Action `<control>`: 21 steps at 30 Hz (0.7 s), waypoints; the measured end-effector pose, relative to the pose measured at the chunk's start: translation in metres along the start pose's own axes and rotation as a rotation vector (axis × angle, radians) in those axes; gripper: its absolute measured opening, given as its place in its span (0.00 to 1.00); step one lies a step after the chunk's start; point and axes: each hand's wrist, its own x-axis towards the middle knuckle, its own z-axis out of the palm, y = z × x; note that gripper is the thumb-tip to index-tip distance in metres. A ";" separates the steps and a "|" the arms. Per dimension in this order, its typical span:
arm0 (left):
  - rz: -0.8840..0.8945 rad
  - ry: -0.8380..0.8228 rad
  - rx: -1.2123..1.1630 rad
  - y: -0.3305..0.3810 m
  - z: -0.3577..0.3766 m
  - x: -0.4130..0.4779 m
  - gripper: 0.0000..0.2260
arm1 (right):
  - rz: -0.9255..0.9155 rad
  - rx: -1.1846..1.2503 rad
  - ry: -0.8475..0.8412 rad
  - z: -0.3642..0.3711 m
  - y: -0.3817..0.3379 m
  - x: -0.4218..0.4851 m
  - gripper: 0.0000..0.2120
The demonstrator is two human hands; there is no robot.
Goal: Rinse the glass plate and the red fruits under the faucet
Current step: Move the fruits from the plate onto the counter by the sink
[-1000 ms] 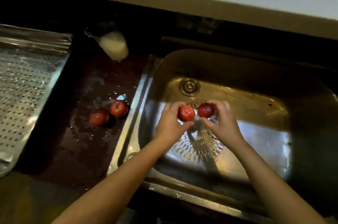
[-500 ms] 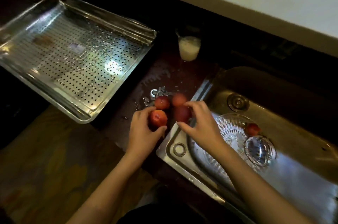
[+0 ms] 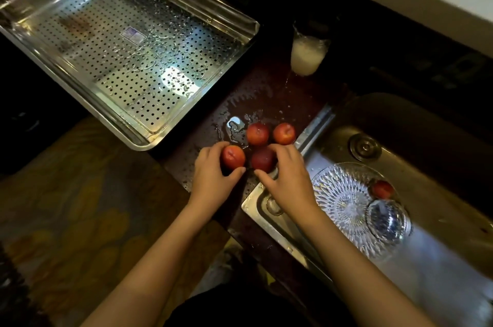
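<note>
left hand [image 3: 210, 182], right hand [image 3: 289, 182] moved from sink [image 3: 416, 123] to counter [image 3: 269, 97]; held fruits [image 3: 234, 157] now beside other two [image 3: 257, 134].

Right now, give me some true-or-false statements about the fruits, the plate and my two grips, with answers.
1. Two round red fruits lie untouched on the wet dark counter. True.
2. The left grip is empty. False: it holds a red fruit.
3. The right grip holds a darker red fruit. True.
4. The clear patterned glass plate lies in the steel sink. True.
5. A fruit lies in the perforated steel tray. False: the tray shows no fruit; another fruit sits in the sink at the plate's edge.
</note>
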 end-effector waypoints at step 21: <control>0.418 -0.570 0.112 0.130 0.181 -0.024 0.24 | 0.730 0.149 0.261 -0.073 0.194 -0.094 0.23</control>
